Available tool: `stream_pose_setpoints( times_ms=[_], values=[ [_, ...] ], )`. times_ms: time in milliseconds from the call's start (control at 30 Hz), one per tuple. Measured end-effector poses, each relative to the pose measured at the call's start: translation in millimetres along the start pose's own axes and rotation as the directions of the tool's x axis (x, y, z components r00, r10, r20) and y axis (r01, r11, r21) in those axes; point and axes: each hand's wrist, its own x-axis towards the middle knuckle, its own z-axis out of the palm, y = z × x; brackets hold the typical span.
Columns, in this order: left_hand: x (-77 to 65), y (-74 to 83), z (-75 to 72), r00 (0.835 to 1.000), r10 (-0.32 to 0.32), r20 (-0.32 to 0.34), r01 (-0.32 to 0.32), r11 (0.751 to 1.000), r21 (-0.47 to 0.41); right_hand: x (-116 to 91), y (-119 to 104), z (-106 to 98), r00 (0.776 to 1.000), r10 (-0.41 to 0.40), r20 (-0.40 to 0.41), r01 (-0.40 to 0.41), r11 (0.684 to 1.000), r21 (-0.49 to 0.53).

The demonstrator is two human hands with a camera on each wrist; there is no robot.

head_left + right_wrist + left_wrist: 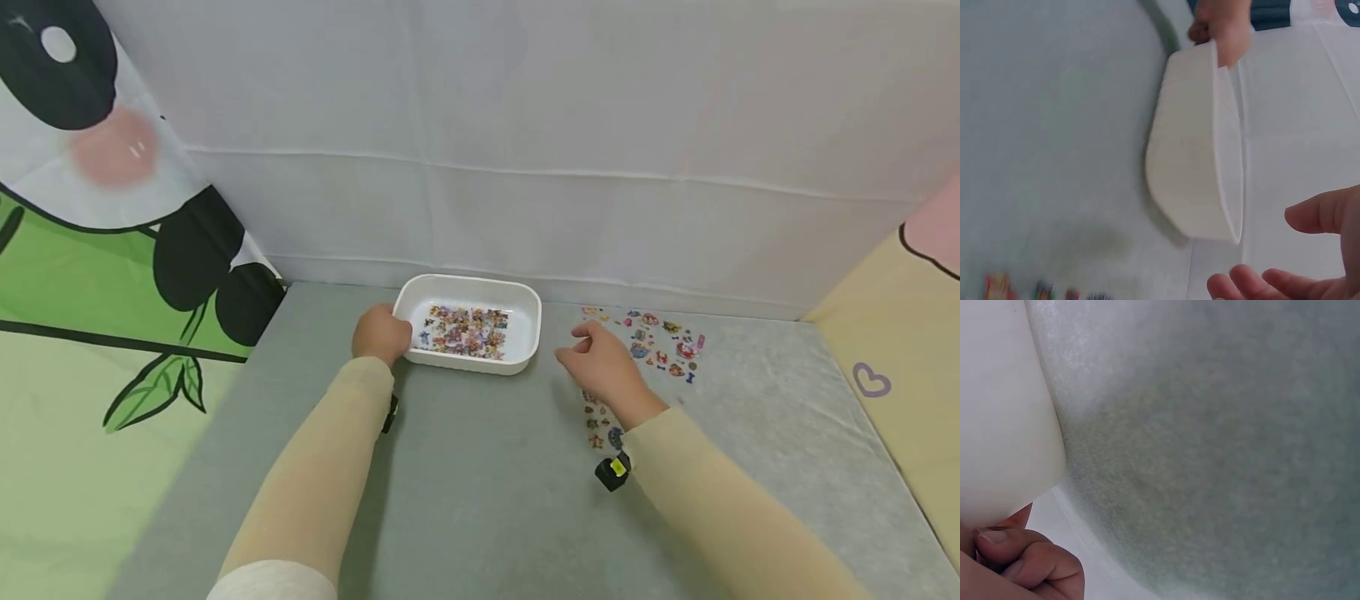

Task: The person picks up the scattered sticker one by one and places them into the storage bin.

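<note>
A white rectangular tub [531, 333] stands on the grey table near the wall, with a patch of small colourful cartoon pictures [468, 332] at its bottom. At its left end my left hand [381, 335] grips the rim, fingers curled in the left wrist view [1038, 562]. To the right of the tub, my right hand [600, 367] hovers over scattered cartoon stickers [667, 337]. Its thumb and fingers [1254, 281] stand apart with nothing visible between them in the right wrist view. The hand and forearm hide part of the stickers.
Behind the grey table [480, 467] rises a white cloth wall [525, 208]. A printed cartoon panel [112, 333] stands on the left, and a yellow panel with a heart [870, 379] on the right. Each wrist carries a small black camera [613, 471].
</note>
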Motion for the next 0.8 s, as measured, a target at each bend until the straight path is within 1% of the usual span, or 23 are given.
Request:
stream_pose_setpoints(
  times_ms=[100, 233, 400, 500, 600, 700, 800],
  values=[
    [-0.6, -0.1, 2.2, 1.0, -0.003, 0.005, 0.003, 1.0, -0.013, -10.1, 15.4, -9.7, 1.0, -0.03, 0.005, 0.03, 0.998, -0.061],
    [-4.2, 2.6, 4.6, 1.0, 0.003, 0.011, -0.003, 1.0, -0.021, -24.8, 38.8, -21.3, 0.996, -0.083, 0.018, 0.085, 0.987, -0.138],
    [-7.7, 4.3, 3.7, 1.0, 0.003, 0.016, -0.003, 1.0, -0.013, -36.2, 69.4, -28.4, 0.989, -0.138, 0.049, 0.146, 0.967, -0.208],
    [-6.3, 3.4, 1.2, 1.0, -0.003, -0.001, 0.003, 1.0, -0.013, -37.0, 82.2, -27.7, 0.98, -0.18, 0.084, 0.196, 0.952, -0.237],
    [-5.4, 2.3, -2.6, 1.0, -0.008, -0.009, 0.008, 1.0, -0.015, -35.1, 90.9, -25.4, 0.969, -0.228, 0.095, 0.246, 0.927, -0.282],
    [-6.4, 1.9, -5.1, 1.0, -0.007, -0.002, 0.006, 1.0, -0.02, -34.6, 98.2, -25.9, 0.963, -0.259, 0.073, 0.269, 0.908, -0.322],
    [-7.7, 1.7, -6.6, 1.0, 0.0, -0.002, 0.0, 1.0, -0.027, -33.4, 106.8, -29.3, 0.962, -0.266, 0.061, 0.271, 0.903, -0.335]
  ],
)
